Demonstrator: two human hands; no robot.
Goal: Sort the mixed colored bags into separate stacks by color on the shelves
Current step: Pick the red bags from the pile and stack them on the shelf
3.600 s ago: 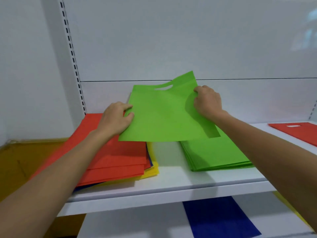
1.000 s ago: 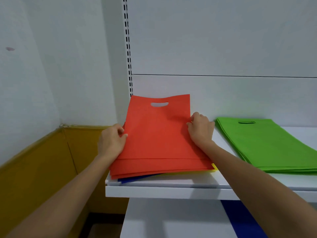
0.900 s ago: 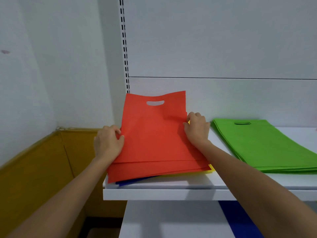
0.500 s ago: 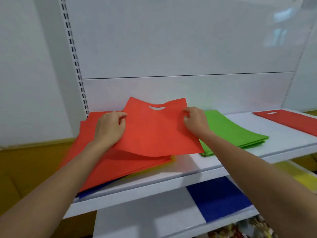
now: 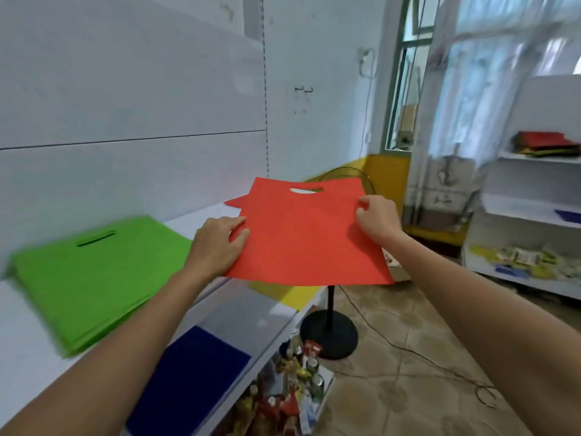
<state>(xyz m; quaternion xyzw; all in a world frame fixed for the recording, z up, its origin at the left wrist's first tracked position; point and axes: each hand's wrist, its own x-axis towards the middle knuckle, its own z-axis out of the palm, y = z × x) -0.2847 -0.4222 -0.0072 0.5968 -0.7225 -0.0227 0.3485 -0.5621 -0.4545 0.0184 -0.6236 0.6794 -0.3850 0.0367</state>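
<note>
I hold a flat red bag (image 5: 301, 237) with a cut-out handle in the air, past the right end of the upper shelf (image 5: 195, 215). My left hand (image 5: 217, 243) pinches its left edge and my right hand (image 5: 377, 218) pinches its right edge. A corner of another red bag (image 5: 234, 202) shows on the shelf just behind it. A stack of green bags (image 5: 88, 275) lies on the shelf to the left. On the lower shelf lie a blue bag (image 5: 185, 372) and a yellow bag (image 5: 283, 292).
A black fan stand (image 5: 328, 333) rises from the tiled floor under the held bag, a cable trailing from it. Bottles and packets (image 5: 289, 388) crowd the bottom shelf. A second white shelf unit (image 5: 534, 221) at the right carries a pile of mixed bags (image 5: 544, 143).
The top red bag was lifted off the mixed stack and carried right, past the green stack. My view swung right with it, and the mixed stack is out of sight.
</note>
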